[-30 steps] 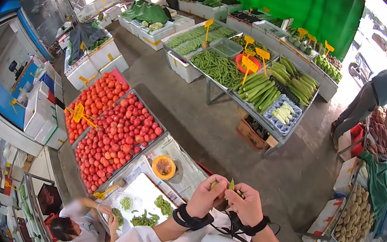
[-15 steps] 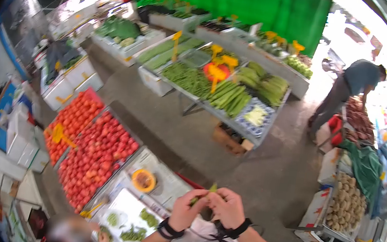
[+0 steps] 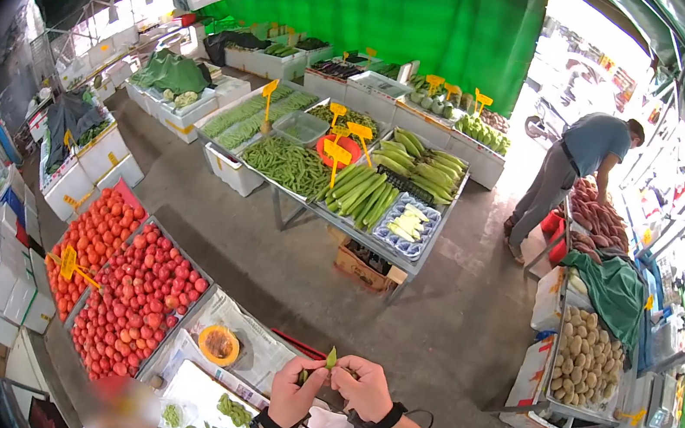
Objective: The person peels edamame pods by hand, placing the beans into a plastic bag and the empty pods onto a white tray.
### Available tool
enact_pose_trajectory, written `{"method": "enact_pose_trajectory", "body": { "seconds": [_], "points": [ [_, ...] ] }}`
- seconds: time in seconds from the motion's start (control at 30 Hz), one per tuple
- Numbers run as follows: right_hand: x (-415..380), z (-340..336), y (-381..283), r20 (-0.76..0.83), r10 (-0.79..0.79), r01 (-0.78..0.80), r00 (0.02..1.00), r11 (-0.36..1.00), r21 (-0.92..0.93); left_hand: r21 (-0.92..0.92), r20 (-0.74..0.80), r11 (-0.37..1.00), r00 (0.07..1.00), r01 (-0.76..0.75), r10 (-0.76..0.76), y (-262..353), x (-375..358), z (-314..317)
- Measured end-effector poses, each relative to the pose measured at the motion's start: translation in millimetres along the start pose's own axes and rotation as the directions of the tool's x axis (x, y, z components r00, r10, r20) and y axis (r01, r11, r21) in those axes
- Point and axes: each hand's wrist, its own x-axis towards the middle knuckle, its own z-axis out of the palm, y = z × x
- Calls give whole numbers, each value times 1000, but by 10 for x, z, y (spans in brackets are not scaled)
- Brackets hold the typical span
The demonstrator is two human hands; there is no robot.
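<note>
My left hand and my right hand are together in front of my body, fingers pinched round a small green pod. Its pointed tip sticks up between them; the rest is covered by my fingers. Both wrists wear black bands. Below and left of my hands lies a white board with small piles of green pods and a little heap of pale green pieces.
Beyond the board are a cut pumpkin, newspaper, red tomatoes and a vegetable table. A person bends over sweet potatoes; potatoes are nearer. Another person's blurred head is at lower left.
My view has swung right and up, so the stalls appear further left and lower. Both hands stay on the pod, whose tip shows more plainly. The lower-left person's hand has left view.
</note>
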Motion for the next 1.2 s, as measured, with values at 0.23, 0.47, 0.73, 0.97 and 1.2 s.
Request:
{"method": "enact_pose_trajectory", "body": {
  "seconds": [0.23,0.47,0.73,0.97,1.2],
  "points": [
    [43,36,178,-41,-2,5,999,997,81,-276,13,955,993,114,-115,57,-30,6],
    [37,137,46,-15,29,-27,999,995,94,-604,206,724,943,333,-262,11,-34,-113],
    [79,119,137,-30,81,-75,996,984,159,-148,62,989,998,13,-4,-100,15,-164],
    [87,39,108,9,-137,129,990,904,-407,621,189,712,944,-329,271,97,-23,-248],
    [89,72,195,21,-194,186,981,898,-399,318,85,946,996,-62,37,81,-30,-244]
  ]
}}
